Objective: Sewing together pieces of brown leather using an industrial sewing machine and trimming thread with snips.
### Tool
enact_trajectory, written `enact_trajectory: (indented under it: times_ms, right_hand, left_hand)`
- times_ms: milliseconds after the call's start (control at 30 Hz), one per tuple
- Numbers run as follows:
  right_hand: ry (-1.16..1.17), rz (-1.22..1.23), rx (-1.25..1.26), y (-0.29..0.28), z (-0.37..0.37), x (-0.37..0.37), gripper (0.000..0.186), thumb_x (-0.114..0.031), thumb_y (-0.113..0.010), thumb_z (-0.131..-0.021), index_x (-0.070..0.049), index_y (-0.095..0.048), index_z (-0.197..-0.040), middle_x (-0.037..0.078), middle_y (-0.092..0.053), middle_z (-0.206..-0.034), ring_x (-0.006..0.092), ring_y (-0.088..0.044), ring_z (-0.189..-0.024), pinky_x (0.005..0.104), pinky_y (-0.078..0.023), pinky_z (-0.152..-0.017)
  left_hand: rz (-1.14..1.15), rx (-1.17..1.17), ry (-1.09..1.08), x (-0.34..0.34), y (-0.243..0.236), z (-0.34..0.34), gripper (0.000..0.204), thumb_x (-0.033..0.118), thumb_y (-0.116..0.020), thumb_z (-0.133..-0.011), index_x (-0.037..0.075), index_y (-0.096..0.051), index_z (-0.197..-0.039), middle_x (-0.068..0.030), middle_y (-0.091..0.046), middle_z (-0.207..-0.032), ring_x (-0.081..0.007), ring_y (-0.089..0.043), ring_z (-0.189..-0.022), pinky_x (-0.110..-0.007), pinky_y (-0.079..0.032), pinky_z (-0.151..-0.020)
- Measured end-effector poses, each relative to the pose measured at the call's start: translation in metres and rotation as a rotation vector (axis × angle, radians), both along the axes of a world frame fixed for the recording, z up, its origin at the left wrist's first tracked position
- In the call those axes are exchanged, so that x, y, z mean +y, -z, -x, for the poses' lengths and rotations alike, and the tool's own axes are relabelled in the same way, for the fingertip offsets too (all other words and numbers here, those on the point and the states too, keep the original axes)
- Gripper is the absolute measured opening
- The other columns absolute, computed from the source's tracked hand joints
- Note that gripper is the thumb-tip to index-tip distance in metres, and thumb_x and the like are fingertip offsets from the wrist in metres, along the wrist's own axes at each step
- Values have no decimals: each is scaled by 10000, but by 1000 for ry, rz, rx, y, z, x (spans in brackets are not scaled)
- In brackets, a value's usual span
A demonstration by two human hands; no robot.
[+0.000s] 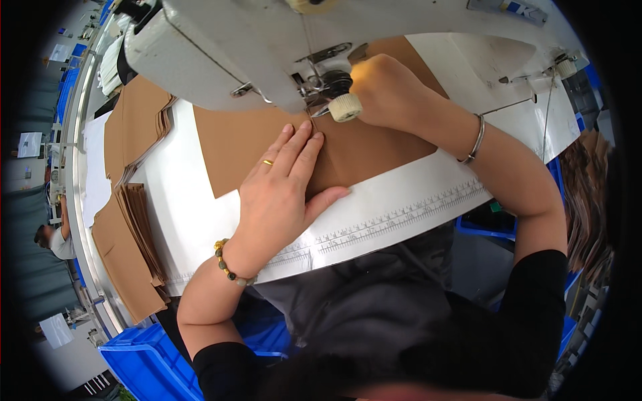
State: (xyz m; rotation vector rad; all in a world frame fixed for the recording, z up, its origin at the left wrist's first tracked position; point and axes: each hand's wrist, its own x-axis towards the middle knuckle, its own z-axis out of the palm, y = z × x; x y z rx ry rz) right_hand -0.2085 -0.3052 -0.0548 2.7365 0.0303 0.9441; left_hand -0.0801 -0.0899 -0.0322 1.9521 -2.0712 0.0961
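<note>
A brown fabric piece lies across the white sewing machine bed, under the head of a sewing machine. My left hand rests flat on this fabric, fingers stretched toward the presser foot and thumb apart. A ring and a beaded bracelet are on that hand and wrist. Behind the needle area, right of the cream knob, is my right hand, its fingers bent down at the fabric. The machine's parts and the hand itself hide its fingertips, so what they grip does not show.
Stacks of brown cut fabric lie at the left edge of the table. A printed ruler runs along the near edge. Blue crates stand below at left and right. More brown pieces hang at far right. Another person sits at far left.
</note>
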Motion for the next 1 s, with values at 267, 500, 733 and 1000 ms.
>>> enact_trajectory:
  times_ms: [267, 500, 733, 1000]
  right_hand:
    - [-5, 2, 127, -2, 9, 3, 122, -172, -671, -762, -95, -622, -681, 55, -595, -642, 206, -639, -592, 327, -499, -494]
    - [-50, 11, 39, 0, 5, -4, 69, -174, -671, -746, -122, -641, -713, 20, -609, -596, 191, -657, -576, 316, -509, -481]
    - [-84, -15, -52, 0, -3, 5, 56, -161, -673, -746, -110, -651, -741, 23, -612, -598, 194, -653, -563, 317, -513, -486]
    - [-46, 36, 79, 0, 11, -2, 120, -164, -677, -714, -76, -611, -669, 35, -605, -717, 192, -635, -631, 340, -494, -486]
  left_hand:
    - [-15, -24, -4, -1, -1, 0, 735, 489, -778, -801, 0, -604, -1321, -161, -595, -1400, -334, -552, -1323, -403, -473, -1054]
    - [-21, -19, -5, -1, -1, 1, 744, 493, -773, -804, -1, -598, -1332, -163, -595, -1401, -341, -548, -1326, -407, -468, -1063]
    - [6, -53, 12, -2, 0, -1, 727, 514, -758, -815, -14, -623, -1298, -189, -623, -1343, -360, -577, -1285, -409, -499, -1020]
    - [9, -40, 15, -1, -1, 1, 737, 512, -762, -813, -19, -617, -1303, -188, -614, -1357, -360, -568, -1295, -416, -497, -1024]
